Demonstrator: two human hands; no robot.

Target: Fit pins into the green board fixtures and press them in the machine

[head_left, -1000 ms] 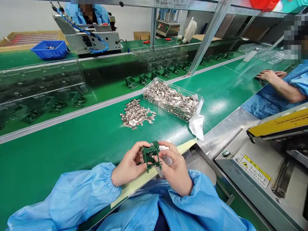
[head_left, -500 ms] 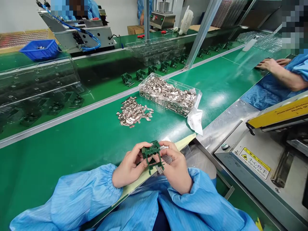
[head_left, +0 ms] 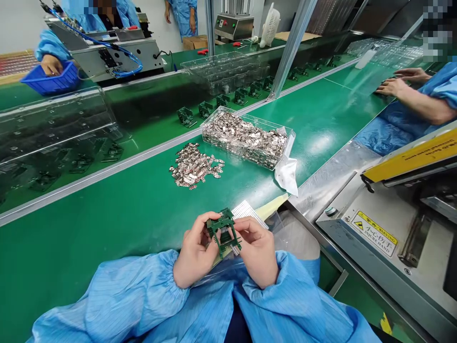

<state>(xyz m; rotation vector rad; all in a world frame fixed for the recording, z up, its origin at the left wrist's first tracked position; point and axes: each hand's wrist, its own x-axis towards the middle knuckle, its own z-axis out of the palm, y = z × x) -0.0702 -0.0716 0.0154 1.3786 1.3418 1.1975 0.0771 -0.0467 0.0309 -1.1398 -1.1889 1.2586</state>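
Between my two hands is a dark green plastic frame [head_left: 224, 224] with open sides and thin legs. My left hand [head_left: 197, 247] grips its left side, thumb low and fingers on top. From the other side my right hand [head_left: 257, 245] pinches it with thumb and fingers. Any small part under the fingertips is hidden. Behind my right hand lies a white gridded sheet [head_left: 248, 212] at the bench edge. Farther off, a pile of small silvery metal pieces [head_left: 195, 166] rests on the green bench top [head_left: 117, 219].
A clear plastic box [head_left: 246, 138] full of similar metal pieces stands beyond the pile. White tissue [head_left: 286, 175] lies at its corner. Several green frames [head_left: 185, 116] line the strip behind the rail. A machine [head_left: 385, 224] stands right. A co-worker's hands [head_left: 396, 85] work farther right.
My hands still hold the green frame, now turned slightly, and my right hand's fingers sit lower, baring more of the gridded sheet. Across the bench, a co-worker's hand has entered the blue bin.
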